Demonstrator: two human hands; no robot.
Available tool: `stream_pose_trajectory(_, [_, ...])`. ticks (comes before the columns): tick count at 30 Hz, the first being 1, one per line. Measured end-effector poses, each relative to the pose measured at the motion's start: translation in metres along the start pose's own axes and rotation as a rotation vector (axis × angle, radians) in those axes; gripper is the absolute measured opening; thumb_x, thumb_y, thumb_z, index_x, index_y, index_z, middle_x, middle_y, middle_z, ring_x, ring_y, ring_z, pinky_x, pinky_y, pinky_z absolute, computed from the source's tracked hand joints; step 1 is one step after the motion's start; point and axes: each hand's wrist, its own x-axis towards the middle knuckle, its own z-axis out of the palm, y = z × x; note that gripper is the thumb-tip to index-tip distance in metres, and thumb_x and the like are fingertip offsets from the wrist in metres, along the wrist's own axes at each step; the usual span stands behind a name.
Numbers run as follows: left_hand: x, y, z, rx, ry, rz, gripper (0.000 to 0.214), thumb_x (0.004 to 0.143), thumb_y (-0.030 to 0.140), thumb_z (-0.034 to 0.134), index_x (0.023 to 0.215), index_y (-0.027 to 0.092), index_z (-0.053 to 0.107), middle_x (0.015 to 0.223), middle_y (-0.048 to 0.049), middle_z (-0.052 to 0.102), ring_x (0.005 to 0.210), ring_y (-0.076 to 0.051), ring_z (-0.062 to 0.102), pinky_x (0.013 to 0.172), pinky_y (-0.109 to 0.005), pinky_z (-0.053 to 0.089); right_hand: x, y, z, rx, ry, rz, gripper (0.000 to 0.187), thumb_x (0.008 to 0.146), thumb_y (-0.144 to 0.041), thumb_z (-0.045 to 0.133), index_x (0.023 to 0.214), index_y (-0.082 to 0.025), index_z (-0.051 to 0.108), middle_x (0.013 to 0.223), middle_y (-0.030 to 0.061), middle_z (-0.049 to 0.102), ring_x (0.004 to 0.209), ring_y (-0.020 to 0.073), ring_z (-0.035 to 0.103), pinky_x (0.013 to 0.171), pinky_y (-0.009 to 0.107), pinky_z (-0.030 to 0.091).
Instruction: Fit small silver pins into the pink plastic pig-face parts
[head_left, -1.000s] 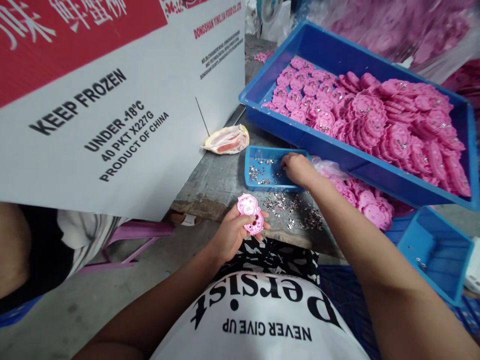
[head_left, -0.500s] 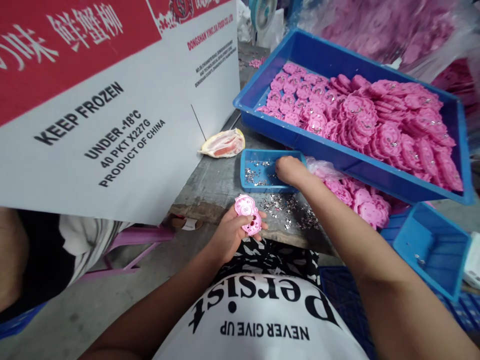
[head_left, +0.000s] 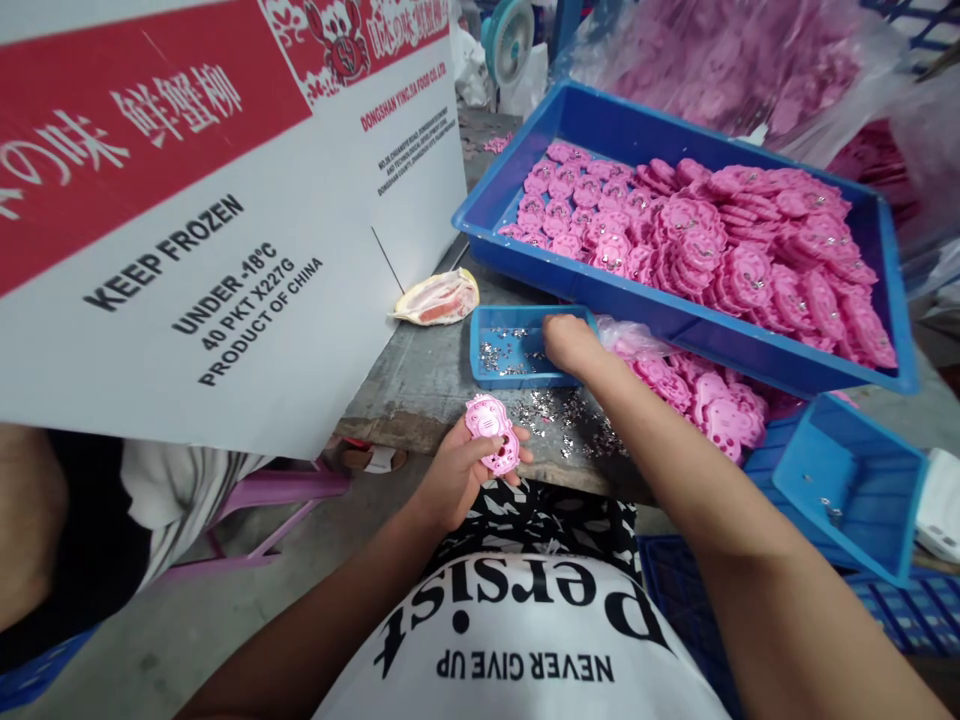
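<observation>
My left hand (head_left: 457,468) holds a pink plastic piece (head_left: 489,425) with a scalloped edge and small holes, its thumb pressed on the lower part. The piece is just off the table's front edge. Over the right end of a small blue tray (head_left: 480,378), my right hand (head_left: 571,342) reaches in with its fingers curled downward. Whatever its fingertips pinch is hidden behind the hand. Small shiny metal parts (head_left: 491,355) are scattered on the tray's floor. More metal bits (head_left: 551,408) lie loose on the table in front of it.
A large blue bin (head_left: 675,345) of stacked pink pieces stands behind. A bag of pink pieces (head_left: 724,410) and a second blue tray (head_left: 862,500) lie to the right. A white carton (head_left: 300,220) and a fruit wedge (head_left: 436,298) are left. A person's leg (head_left: 30,540) shows beyond.
The whole view has shifted a little. My right hand remains in the small blue tray, and my left hand keeps the same hold on the pink plastic piece.
</observation>
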Motion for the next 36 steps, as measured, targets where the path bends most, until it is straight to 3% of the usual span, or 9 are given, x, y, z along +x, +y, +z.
stream_pose_trajectory(4, [0.005,0.007,0.002,0.023,0.059,0.055,0.044,0.073,0.023,0.079,0.11,0.017,0.055,0.097,-0.0073,0.075,0.078,-0.023,0.075,0.053,-0.027,0.056,-0.025,0.0,-0.007,0.125,0.148,-0.006,0.03,0.097,-0.011,0.045,0.118,-0.013,0.066,0.116,0.0177,0.076,0.108,0.0271,0.072,0.089,0.031,0.05])
stream_pose_trajectory(8, [0.017,0.012,0.008,0.119,0.187,0.218,0.048,0.071,0.028,0.084,0.108,0.018,0.056,0.091,-0.004,0.073,0.071,-0.019,0.072,0.047,-0.023,0.052,-0.073,-0.012,0.001,0.63,0.215,-0.21,0.008,0.092,-0.014,0.057,0.091,-0.019,0.062,0.089,0.0045,0.074,0.083,0.019,0.068,0.074,0.027,0.047])
stream_pose_trajectory(10, [0.023,0.009,0.01,0.158,0.218,0.256,0.046,0.07,0.03,0.087,0.103,0.018,0.058,0.085,-0.0025,0.072,0.066,-0.017,0.07,0.044,-0.021,0.05,-0.096,-0.02,0.01,0.775,0.181,-0.341,0.014,0.093,-0.011,0.054,0.083,-0.021,0.059,0.079,0.0002,0.069,0.075,0.0158,0.063,0.071,0.025,0.045])
stream_pose_trajectory(13, [0.028,0.002,0.011,0.195,0.168,0.226,0.041,0.071,0.032,0.086,0.099,0.017,0.06,0.072,0.0001,0.067,0.059,-0.015,0.065,0.042,-0.021,0.048,-0.117,-0.026,0.027,0.771,0.198,-0.407,0.02,0.094,-0.008,0.053,0.08,-0.021,0.06,0.078,0.0005,0.065,0.075,0.0155,0.06,0.071,0.026,0.044])
stream_pose_trajectory(16, [0.032,-0.007,0.011,0.201,0.176,0.218,0.043,0.07,0.036,0.085,0.097,0.017,0.059,0.069,-0.0003,0.067,0.059,-0.016,0.064,0.039,-0.02,0.045,-0.12,-0.023,0.039,0.798,0.221,-0.408,0.023,0.096,-0.006,0.053,0.08,-0.02,0.062,0.077,0.0009,0.064,0.07,0.0136,0.058,0.068,0.025,0.043])
stream_pose_trajectory(25, [0.029,-0.01,0.015,0.229,0.167,0.178,0.048,0.065,0.034,0.083,0.102,0.016,0.057,0.07,-0.0008,0.067,0.062,-0.018,0.066,0.038,-0.02,0.044,-0.117,-0.016,0.045,1.046,0.049,-0.322,0.021,0.096,-0.014,0.056,0.082,-0.018,0.07,0.082,0.0003,0.059,0.056,0.0092,0.054,0.056,0.023,0.046])
stream_pose_trajectory(32, [0.032,-0.017,0.007,0.248,0.064,0.064,0.045,0.064,0.029,0.082,0.099,0.016,0.056,0.07,0.0004,0.065,0.059,-0.016,0.065,0.035,-0.019,0.041,-0.122,-0.006,0.04,0.914,0.07,-0.439,0.018,0.091,-0.008,0.06,0.08,-0.019,0.07,0.079,0.0003,0.066,0.075,0.0139,0.061,0.073,0.026,0.044])
stream_pose_trajectory(36, [0.03,-0.02,0.006,0.301,-0.022,0.006,0.042,0.066,0.029,0.083,0.097,0.016,0.057,0.069,-0.0001,0.065,0.058,-0.015,0.063,0.036,-0.017,0.039,-0.127,0.0,0.036,0.877,-0.01,-0.406,0.015,0.084,-0.006,0.064,0.086,-0.02,0.065,0.079,-0.0023,0.068,0.074,0.0135,0.06,0.069,0.024,0.04])
